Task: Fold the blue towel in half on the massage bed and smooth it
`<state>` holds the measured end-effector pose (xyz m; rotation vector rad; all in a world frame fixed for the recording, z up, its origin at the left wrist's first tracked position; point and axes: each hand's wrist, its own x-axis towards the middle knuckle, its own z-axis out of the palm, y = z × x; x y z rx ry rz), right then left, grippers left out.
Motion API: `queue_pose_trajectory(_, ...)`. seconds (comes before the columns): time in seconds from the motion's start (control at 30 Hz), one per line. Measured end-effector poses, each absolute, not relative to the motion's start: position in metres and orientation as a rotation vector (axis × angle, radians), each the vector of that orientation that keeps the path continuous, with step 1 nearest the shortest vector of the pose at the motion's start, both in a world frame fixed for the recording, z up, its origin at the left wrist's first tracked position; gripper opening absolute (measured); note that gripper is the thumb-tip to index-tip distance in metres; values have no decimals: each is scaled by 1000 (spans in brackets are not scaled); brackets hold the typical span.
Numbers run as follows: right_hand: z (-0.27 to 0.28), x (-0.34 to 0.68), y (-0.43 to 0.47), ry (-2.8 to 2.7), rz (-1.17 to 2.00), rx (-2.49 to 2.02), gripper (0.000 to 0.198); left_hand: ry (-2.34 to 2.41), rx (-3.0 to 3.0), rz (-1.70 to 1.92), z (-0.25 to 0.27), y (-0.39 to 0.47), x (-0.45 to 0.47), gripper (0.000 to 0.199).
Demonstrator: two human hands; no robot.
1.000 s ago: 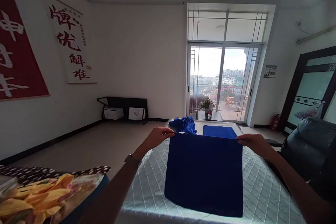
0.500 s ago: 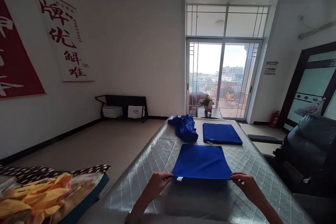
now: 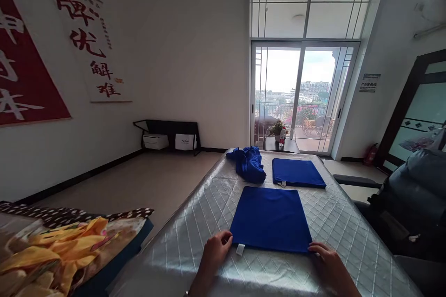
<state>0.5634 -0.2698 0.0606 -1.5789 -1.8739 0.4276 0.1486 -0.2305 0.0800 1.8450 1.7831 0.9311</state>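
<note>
Lowered since half a second ago, when its near edge was held up, the square blue cloth (image 3: 272, 218) now lies flat on the silver quilted cover (image 3: 205, 222), with its white label (image 3: 240, 249) sticking out from the near edge. At the near left corner, the left hand (image 3: 216, 248) has its fingers curled inward, thumb close to the index finger, the tips touching the fabric. At the opposite near corner, the right hand (image 3: 329, 260) reaches in with its fingers together and only slightly bent, the tips touching the cloth; whether either hand pinches it, I cannot tell.

Beyond the cloth, a neat stack of blue cloths (image 3: 298, 171) lies to the right, and just beside it on the left is a crumpled blue heap (image 3: 249, 164). Past the far end, a small dark table (image 3: 270, 145) bears a potted plant (image 3: 278, 129) and a bottle (image 3: 282, 137) before the sliding glass door (image 3: 275, 72). Rumpled yellow fabric (image 3: 69, 250) lies at lower left.
</note>
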Motion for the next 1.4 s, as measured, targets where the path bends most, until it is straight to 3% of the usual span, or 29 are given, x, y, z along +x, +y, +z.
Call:
queue_pose_trajectory(0.57,79,553,-290,-2063,294,-1754,29,1930,1977,918,66,-256,149,25)
queue_pose_trajectory(0.73,85,523,-262,-1981,149,-1749,47,1953,2031,903,61,-259,151,29)
queue_pose_trajectory(1.03,35,500,-239,-2054,63,-1985,68,1984,2041,999,61,-262,145,24)
queue_pose_trajectory(1.2,34,500,-239,-2046,65,-2013,70,1805,2167,1073,86,-244,206,30)
queue_pose_trajectory(1.33,36,500,-239,-2062,70,-2014,67,1435,2370,893,93,-226,303,35)
queue_pose_trajectory(1.4,36,501,-239,-2081,58,-2022,63,1307,2480,766,86,-217,341,47)
